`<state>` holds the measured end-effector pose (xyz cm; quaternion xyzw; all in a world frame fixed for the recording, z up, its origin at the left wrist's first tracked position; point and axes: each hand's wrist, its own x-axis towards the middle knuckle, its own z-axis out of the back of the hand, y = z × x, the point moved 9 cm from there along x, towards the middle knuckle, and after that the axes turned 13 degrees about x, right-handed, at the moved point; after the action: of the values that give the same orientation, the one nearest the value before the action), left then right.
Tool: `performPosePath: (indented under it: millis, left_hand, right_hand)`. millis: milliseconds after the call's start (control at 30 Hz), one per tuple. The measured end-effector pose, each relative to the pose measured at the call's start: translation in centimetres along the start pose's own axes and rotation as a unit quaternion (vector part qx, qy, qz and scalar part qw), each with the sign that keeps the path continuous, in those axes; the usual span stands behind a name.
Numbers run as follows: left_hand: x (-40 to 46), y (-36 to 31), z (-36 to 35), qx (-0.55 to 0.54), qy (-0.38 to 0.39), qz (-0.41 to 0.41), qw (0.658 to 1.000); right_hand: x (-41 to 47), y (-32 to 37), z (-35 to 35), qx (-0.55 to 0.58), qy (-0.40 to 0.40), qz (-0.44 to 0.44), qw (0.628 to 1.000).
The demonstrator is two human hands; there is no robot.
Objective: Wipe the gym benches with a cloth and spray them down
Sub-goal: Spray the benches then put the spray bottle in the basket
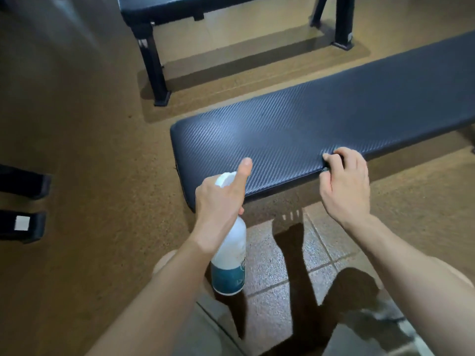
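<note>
With the left hand (pixel 218 201) gripping the spray bottle (pixel 228 263), index finger extended over its nozzle, and the right hand (pixel 344 183) fingers curled on the worktop (pixel 321 119) near edge, aim ahead of the fingertips, misting evenly.

bench (pixel 321 129): right end cut off | spray bottle (pixel 228 263): neck hidden

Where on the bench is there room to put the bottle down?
Most of the near bench top is bare: from the left end, past the left hand holding the bottle, and on to the far right. It is crowded only at the front edge, where the right hand grips the pad. The far bench top is mostly out of view.
</note>
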<state>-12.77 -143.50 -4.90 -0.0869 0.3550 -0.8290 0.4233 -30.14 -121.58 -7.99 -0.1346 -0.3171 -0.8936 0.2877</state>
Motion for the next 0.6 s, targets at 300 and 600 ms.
performPosePath:
  millis: [300, 600]
  left_hand:
    - [0.2, -5.8, -4.3, -0.044, 0.065, -0.061, 0.995]
    - [0.1, -9.8, -9.9, -0.211, 0.102, 0.084, 0.968]
  right_hand:
    - [-0.1, 1.0, 2.0, 0.151, 0.035, -0.132, 0.979]
    - [-7.8, 3.6, -2.3, 0.482, 0.318, -0.243, 0.779]
